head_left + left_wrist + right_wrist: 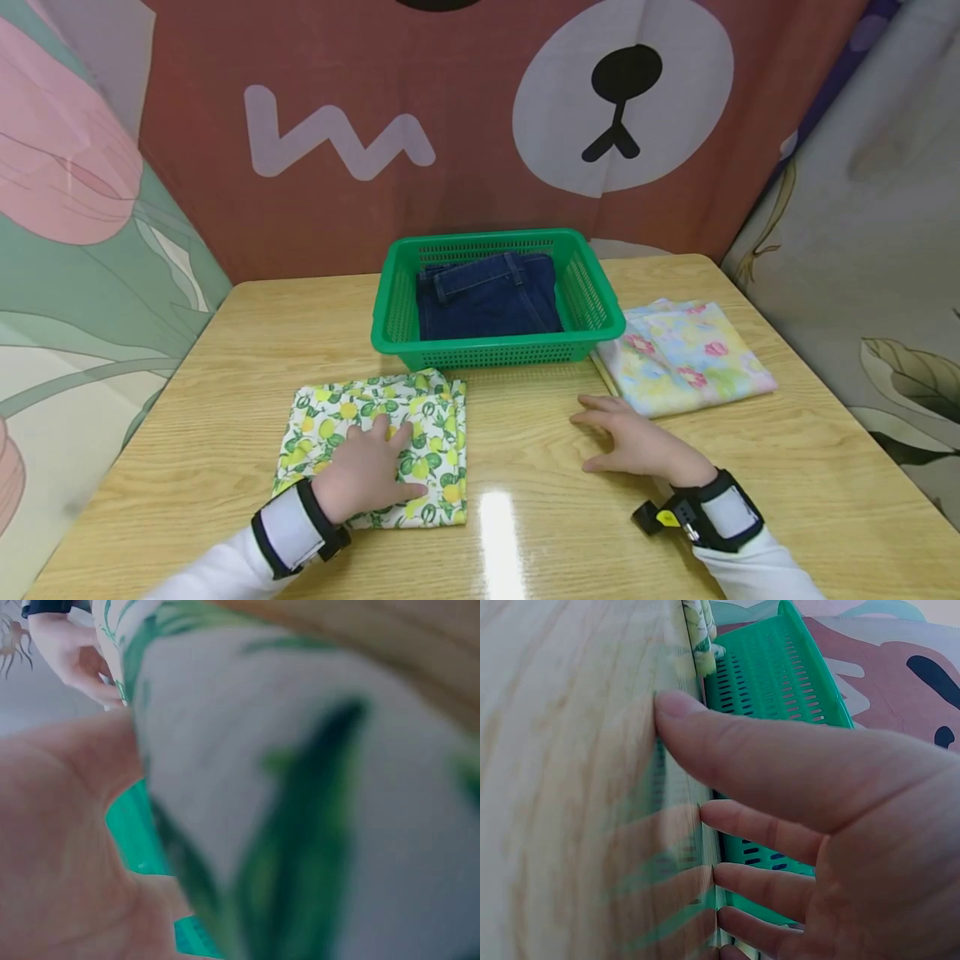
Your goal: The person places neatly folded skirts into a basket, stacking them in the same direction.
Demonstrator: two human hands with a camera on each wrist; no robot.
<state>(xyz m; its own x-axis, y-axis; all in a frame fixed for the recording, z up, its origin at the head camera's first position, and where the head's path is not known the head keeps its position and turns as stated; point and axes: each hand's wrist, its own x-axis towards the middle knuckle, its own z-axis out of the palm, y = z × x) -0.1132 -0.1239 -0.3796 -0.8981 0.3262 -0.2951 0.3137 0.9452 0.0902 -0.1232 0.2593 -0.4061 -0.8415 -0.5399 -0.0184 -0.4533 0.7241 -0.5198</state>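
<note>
My left hand rests with spread fingers on a folded lemon-print cloth at the left of the table. Close up in the left wrist view, the same white cloth with green leaves lies under the fingers. To the right, my right hand touches the bare tabletop with its fingertips, thumb held apart, holding nothing. Just beyond that hand lies a folded pastel cloth with pink flowers. In the right wrist view the thumb and fingertips meet the wood surface, with the green basket behind them.
A green plastic basket stands at the back middle of the wooden table. Folded dark blue jeans lie inside it. The pastel cloth reaches the basket's right front corner. Printed curtains hang behind and on both sides.
</note>
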